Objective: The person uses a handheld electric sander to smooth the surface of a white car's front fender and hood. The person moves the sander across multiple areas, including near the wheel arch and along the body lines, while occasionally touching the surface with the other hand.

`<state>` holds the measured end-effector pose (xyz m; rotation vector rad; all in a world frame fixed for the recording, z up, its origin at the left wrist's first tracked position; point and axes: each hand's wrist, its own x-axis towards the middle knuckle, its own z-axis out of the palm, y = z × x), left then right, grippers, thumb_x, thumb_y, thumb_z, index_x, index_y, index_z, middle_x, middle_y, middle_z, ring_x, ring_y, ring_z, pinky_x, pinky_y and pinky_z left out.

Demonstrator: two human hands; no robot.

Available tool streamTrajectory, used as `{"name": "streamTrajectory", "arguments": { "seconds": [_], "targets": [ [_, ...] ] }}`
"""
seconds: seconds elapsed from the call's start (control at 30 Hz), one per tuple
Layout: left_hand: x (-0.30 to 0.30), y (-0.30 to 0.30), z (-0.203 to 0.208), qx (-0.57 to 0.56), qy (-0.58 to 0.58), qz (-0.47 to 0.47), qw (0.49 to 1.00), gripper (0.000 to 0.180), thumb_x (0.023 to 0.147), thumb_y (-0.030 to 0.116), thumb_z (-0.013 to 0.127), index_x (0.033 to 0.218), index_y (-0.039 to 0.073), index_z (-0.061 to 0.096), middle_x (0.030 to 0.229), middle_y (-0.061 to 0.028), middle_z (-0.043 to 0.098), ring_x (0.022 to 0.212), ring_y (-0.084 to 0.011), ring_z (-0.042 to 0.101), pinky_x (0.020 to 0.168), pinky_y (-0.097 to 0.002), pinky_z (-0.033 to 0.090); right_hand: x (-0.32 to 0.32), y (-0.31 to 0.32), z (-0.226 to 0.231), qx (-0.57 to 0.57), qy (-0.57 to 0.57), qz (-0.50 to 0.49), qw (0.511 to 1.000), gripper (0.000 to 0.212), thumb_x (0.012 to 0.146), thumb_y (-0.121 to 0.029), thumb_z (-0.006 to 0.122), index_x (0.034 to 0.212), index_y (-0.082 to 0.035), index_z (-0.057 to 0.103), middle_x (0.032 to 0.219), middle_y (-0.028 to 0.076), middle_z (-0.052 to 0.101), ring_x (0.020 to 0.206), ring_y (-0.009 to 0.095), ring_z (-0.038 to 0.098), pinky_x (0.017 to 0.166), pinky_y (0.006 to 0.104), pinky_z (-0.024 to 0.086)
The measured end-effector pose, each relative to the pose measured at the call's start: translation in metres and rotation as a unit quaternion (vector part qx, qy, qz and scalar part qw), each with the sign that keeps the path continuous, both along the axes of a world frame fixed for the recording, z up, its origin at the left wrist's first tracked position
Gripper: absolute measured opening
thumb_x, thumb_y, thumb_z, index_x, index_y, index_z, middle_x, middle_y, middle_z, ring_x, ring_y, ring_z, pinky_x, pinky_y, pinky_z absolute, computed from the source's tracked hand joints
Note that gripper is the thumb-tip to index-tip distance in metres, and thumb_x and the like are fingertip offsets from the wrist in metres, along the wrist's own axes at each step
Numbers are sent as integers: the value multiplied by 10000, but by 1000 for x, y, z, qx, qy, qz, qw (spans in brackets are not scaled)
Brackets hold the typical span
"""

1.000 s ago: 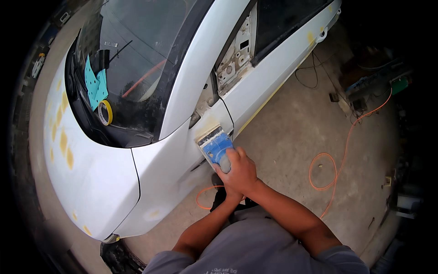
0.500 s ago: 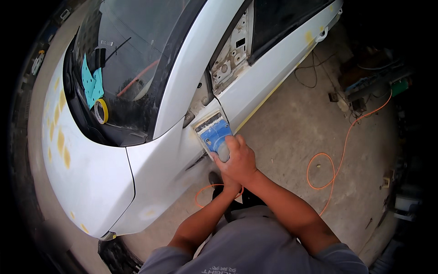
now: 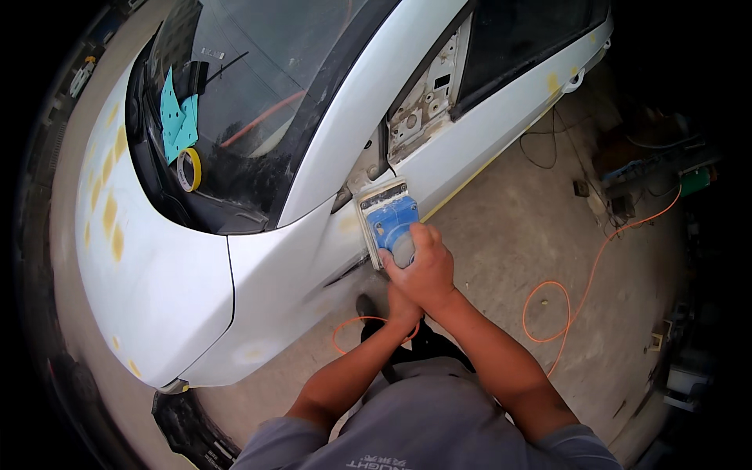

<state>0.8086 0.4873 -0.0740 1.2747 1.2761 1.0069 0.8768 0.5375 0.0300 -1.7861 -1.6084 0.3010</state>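
A flat, rectangular sander with a blue body and a pale dusty base rests against the white car's side, where the front fender meets the door. My right hand is closed round the sander's grey rounded knob, thumb on the left and fingers over the top. Below it my left hand reaches under the right one at the sander's rear end. Its fingers are hidden there, so its grip cannot be seen. Left of the sander, a faint yellowish patch shows on the fender.
Teal perforated sheets and a yellow tape roll lie at the windshield's base. Yellowish patches mark the hood. An orange hose loops over the concrete floor at right. A black part lies near the front bumper.
The car has shifted in view as my head moved. Both hands and the sander have moved slightly right along the panel, and the sander sits at a more upright angle.
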Motion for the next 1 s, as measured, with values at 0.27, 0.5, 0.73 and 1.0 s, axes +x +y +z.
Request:
{"name": "streamTrajectory", "arguments": {
  "seconds": [0.27, 0.5, 0.73, 1.0],
  "targets": [
    [-4, -37, 0, 41, -5, 52, 998, 480, 982, 276, 734, 1366, 6, 633, 1278, -181, 740, 1207, -339, 704, 1003, -468, 536, -16, -38, -12, -90, -2, 34, 995, 601, 807, -370, 867, 1230, -79, 555, 1060, 180, 602, 858, 420, 676, 692, 527, 567],
    [-11, -1, 11, -26, 53, -28, 998, 463, 991, 270, 720, 1367, 12, 641, 1259, -189, 749, 1206, -333, 709, 992, -457, 536, -5, -1, 3, -31, -3, -14, 999, 700, 772, -348, 898, 1295, -38, 552, 1127, 218, 642, 942, 438, 685, 759, 536, 569],
    [8, -12, 33, -38, -88, 58, 994, 459, 994, 258, 700, 1377, 15, 638, 1266, -206, 743, 1210, -330, 707, 980, -441, 534, -9, -20, 4, -71, -9, 13, 997, 670, 791, -359, 883, 1281, -42, 554, 1139, 224, 638, 943, 449, 681, 772, 530, 567],
    [-13, -13, 50, -53, -37, -11, 998, 477, 974, 248, 717, 1379, 10, 634, 1295, -215, 726, 1247, -321, 689, 1007, -423, 525, -11, -9, 27, -103, 9, -21, 994, 700, 804, -362, 875, 1324, -19, 555, 1195, 245, 652, 1036, 456, 678, 855, 525, 567]
  ]
}}
